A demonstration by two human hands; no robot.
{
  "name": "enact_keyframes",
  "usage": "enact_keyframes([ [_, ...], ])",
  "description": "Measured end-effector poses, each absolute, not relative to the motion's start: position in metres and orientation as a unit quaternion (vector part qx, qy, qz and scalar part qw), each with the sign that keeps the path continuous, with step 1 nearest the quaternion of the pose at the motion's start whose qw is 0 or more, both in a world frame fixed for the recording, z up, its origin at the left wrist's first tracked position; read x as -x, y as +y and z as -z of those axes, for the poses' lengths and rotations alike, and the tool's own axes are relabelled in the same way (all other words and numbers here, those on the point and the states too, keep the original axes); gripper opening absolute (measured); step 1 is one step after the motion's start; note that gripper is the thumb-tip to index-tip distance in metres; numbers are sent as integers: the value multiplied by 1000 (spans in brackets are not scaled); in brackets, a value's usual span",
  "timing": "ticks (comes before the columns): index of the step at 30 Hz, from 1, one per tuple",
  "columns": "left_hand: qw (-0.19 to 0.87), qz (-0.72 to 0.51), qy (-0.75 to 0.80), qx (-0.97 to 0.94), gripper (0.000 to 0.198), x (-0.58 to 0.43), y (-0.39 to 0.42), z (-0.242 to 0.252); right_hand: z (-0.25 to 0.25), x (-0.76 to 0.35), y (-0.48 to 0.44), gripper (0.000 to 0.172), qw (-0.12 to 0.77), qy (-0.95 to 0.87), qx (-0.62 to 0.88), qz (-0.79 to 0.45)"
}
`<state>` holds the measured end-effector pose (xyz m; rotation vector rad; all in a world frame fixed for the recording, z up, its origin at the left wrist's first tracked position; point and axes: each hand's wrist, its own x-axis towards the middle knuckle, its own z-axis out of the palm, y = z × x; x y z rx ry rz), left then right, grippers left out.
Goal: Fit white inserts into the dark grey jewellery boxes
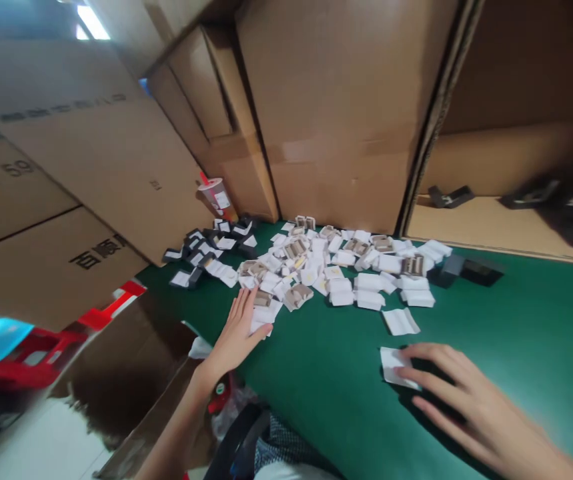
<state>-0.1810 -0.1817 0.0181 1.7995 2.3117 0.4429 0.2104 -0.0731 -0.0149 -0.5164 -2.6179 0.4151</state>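
Observation:
My left hand lies with its fingers stretched out and its thumb apart, at the near left edge of a heap of small folded white card pieces. Under and beside its fingers are a few white pieces. My right hand has its fingers on a single small white card piece at the right, over the green tabletop. That piece casts a shadow below it. Another unfolded white piece lies just beyond. Some pieces in the heap show grey-brown insides.
Small black boxes with white inserts lie at the left, near a drink cup with a red straw. Black boxes sit at the right. Large cardboard boxes wall the back. An open carton stands left of the table.

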Motion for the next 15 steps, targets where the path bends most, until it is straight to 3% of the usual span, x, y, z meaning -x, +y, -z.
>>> enact_keyframes([
  [5,104,-196,779,-586,70,140,-153,-21,7,-205,-72,26,170,-949,212,-158],
  [9,106,-213,746,-622,67,121,-140,-19,6,-208,-55,25,202,-932,263,-147],
  [11,55,-190,733,-650,68,118,-137,-16,-2,-213,-45,25,228,-922,283,-132],
  [15,-169,-171,695,-678,77,118,-137,-15,-54,-240,-33,24,278,-913,280,-99],
])
